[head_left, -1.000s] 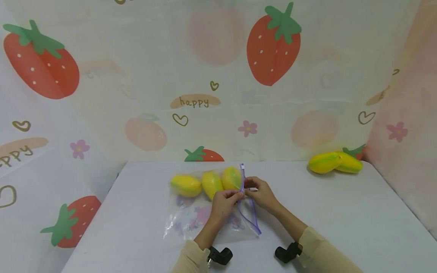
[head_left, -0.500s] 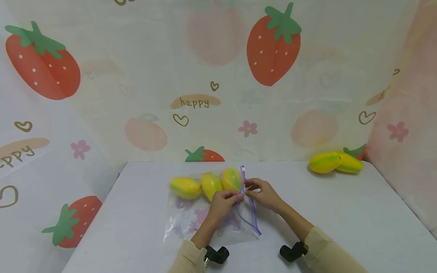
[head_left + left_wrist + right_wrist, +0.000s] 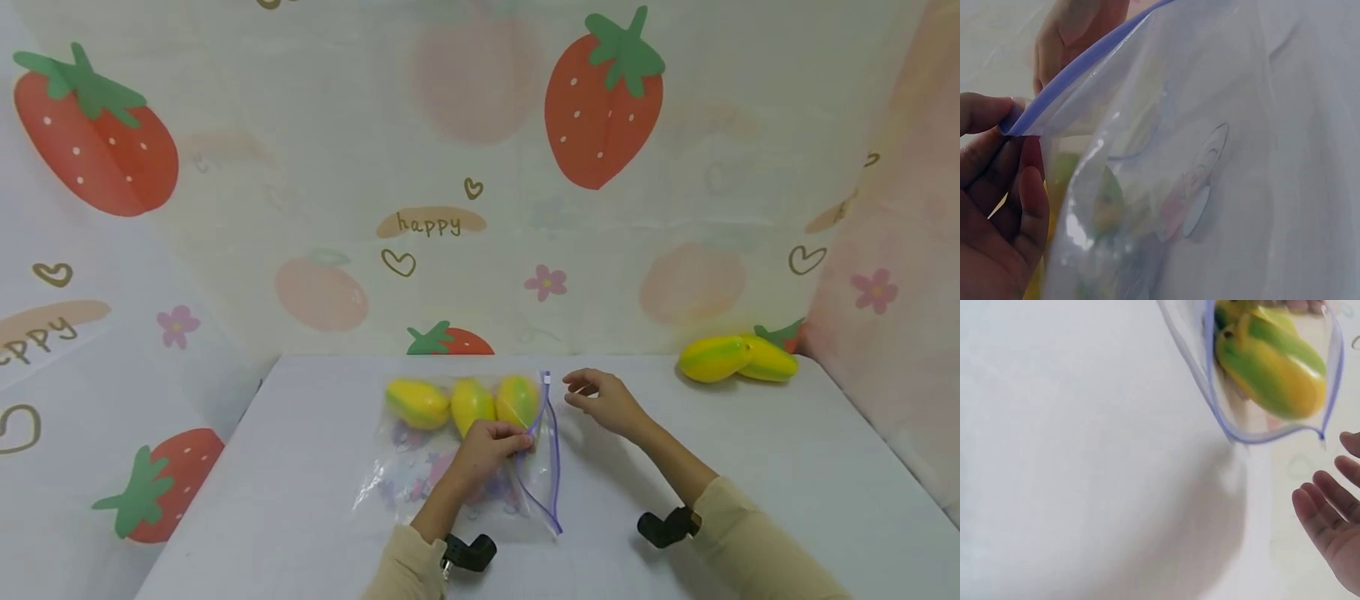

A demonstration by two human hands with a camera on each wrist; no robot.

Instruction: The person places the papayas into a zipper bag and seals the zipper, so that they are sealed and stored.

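A clear zip bag (image 3: pixel 556 454) with a purple zip edge and printed figures lies on the table, its mouth toward the right. Inside are three yellow-green papayas: a left papaya (image 3: pixel 417 405), a middle papaya (image 3: pixel 472 402) and a right papaya (image 3: pixel 517 400). My left hand (image 3: pixel 483 454) pinches the purple edge (image 3: pixel 1063 81) between thumb and finger, as the left wrist view shows. To the right of the bag's mouth, my right hand (image 3: pixel 611 406) is held apart from it, fingers loosely extended and holding nothing. Through the parted mouth, the right wrist view shows a papaya (image 3: pixel 1279 369).
Two more papayas (image 3: pixel 712 358) lie together at the table's back right corner. The white table (image 3: pixel 750 467) meets a strawberry-printed cloth backdrop (image 3: pixel 330 167) behind and at both sides. Black wrist cameras (image 3: pixel 471 552) sit at both cuffs.
My right hand has left the bag's edge and moved right and slightly away. The bag's mouth has shifted a little, while my left hand keeps its pinch on the edge.
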